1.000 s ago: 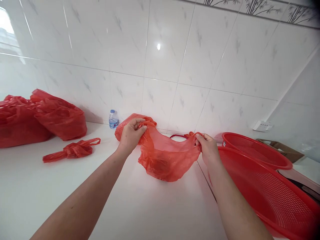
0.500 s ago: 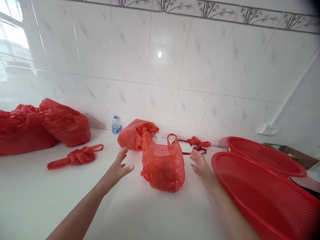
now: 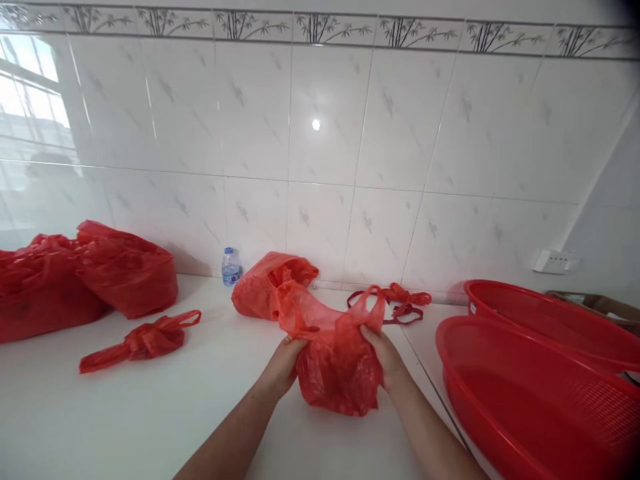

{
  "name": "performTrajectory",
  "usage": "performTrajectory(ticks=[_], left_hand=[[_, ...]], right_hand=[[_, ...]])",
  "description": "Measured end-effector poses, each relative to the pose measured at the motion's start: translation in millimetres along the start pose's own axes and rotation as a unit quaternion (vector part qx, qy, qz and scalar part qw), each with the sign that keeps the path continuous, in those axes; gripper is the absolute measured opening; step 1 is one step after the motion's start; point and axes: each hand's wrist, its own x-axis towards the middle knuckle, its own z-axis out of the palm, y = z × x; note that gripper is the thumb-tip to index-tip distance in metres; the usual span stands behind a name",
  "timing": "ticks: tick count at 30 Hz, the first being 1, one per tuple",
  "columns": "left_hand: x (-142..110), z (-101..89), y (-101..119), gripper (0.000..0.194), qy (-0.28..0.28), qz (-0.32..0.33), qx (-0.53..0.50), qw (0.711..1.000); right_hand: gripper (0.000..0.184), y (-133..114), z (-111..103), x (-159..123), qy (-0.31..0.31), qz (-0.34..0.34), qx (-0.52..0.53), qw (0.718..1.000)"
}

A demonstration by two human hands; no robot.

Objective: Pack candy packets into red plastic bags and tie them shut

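Red carrier bag point(image 3: 340, 373) gripped at both sides by our hands

From the head camera, we see it in front of us over the white bench point(image 3: 165, 417), a little right of the middle. Our left hand point(image 3: 286, 367) holds its left side, thumb on the front; our right hand point(image 3: 384, 353) is closed on its right side, thumb pressed into the folds. Most of our fingers are hidden by the plastic. One loop handle stands up at the upper right, near our right thumb. We cannot tell whether the bottom rests on the bench or is just off it.

Behind it, a filled red bag point(image 3: 254, 288) lies by the tiled wall point(image 3: 320, 220); the two overlap in our view. Just left of that stands a small water bottle point(image 3: 231, 270) with a blue cap. Farther left we have a knotted red bag point(image 3: 154, 341) lying flat and two bulky red bags point(image 3: 127, 277) side by side. To the right, dark red straps point(image 3: 407, 317) lie beside a crumpled red bag point(image 3: 403, 294), and nearer us sits a large red basket point(image 3: 520, 373) with another red basket point(image 3: 550, 323) behind it.
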Motion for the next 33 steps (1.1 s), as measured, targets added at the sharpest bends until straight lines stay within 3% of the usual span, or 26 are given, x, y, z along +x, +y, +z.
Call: performTrajectory(ticks=[2, 4, 8, 13, 18, 22, 27, 30, 33], left_hand=[[7, -6.2, -7, 0.017, 0.061, -0.015, -0.053, 0.997], [12, -10.0, -14, 0.014, 0.086, -0.029, -0.087, 0.992], [15, -7.6, -17, 0.013, 0.075, -0.057, -0.112, 0.989], [15, -6.9, -14, 0.020, 0.033, -0.083, -0.140, 0.986], [17, -13.2, -17, 0.019, -0.015, -0.117, -0.138, 0.983], [15, -17.9, -20, 0.024, -0.056, -0.080, -0.142, 0.985], [10, -24.6, -26, 0.036, -0.109, -0.065, -0.185, 0.975], [7, -25.0, -27, 0.045, -0.104, -0.065, -0.202, 0.972], [7, -23.5, -26, 0.037, -0.058, -0.057, -0.200, 0.977]], right_hand=[[0.028, 6, -10, 6, 0.046, 0.012, 0.055, 0.997], [0.029, 13, -17, 11, 0.077, 0.045, 0.081, 0.993], [0.028, 20, -19, 19, 0.096, 0.107, 0.123, 0.982], [0.032, 17, -5, 28, 0.033, 0.141, 0.115, 0.983], [0.030, 22, 4, 38, 0.037, 0.104, 0.122, 0.986], [0.041, 30, 6, 39, 0.043, 0.062, 0.145, 0.987], [0.049, 32, 12, 25, 0.023, 0.044, 0.084, 0.995], [0.039, 31, 16, 21, 0.020, 0.049, 0.029, 0.998], [0.032, 31, 16, 20, 0.017, 0.062, 0.019, 0.998]])
